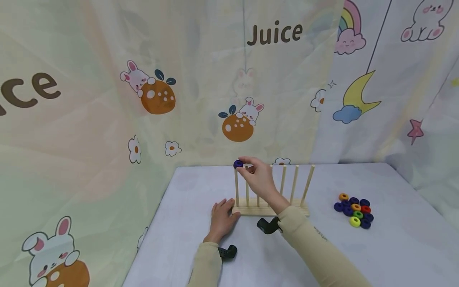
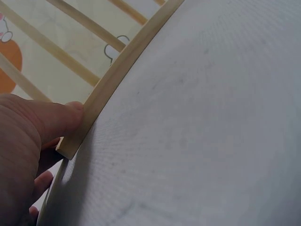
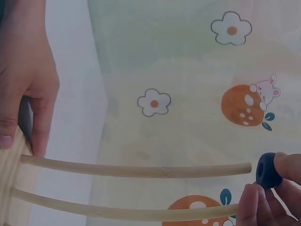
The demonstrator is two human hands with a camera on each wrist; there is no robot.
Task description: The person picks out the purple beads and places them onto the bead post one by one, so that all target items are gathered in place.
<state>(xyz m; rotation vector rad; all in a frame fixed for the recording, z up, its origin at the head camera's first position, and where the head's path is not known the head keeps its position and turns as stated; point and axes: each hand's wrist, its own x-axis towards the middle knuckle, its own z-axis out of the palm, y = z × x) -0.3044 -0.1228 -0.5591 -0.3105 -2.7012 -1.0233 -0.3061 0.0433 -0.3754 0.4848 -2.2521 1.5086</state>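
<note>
A wooden peg rack (image 1: 247, 211), a flat base with a row of upright dowels, stands on the table. My right hand (image 1: 261, 179) pinches a dark blue bead (image 1: 238, 164) between thumb and fingers, right at the top of the leftmost dowel. In the right wrist view the blue bead (image 3: 268, 170) has its hole facing the dowel's tip (image 3: 244, 168), with a small gap between. My left hand (image 1: 221, 219) holds the left end of the base; in the left wrist view its thumb (image 2: 70, 115) presses the edge and the other fingers pass round behind.
Right of the rack, a cluster of loose beads lies on the white tabletop (image 1: 405, 235): several dark blue ones (image 1: 348, 211), orange ones (image 1: 343, 197), a red (image 1: 365, 209), a green (image 1: 357, 215) and a yellow-green (image 1: 355, 221). A printed curtain (image 1: 201, 79) hangs behind the table and along its left side.
</note>
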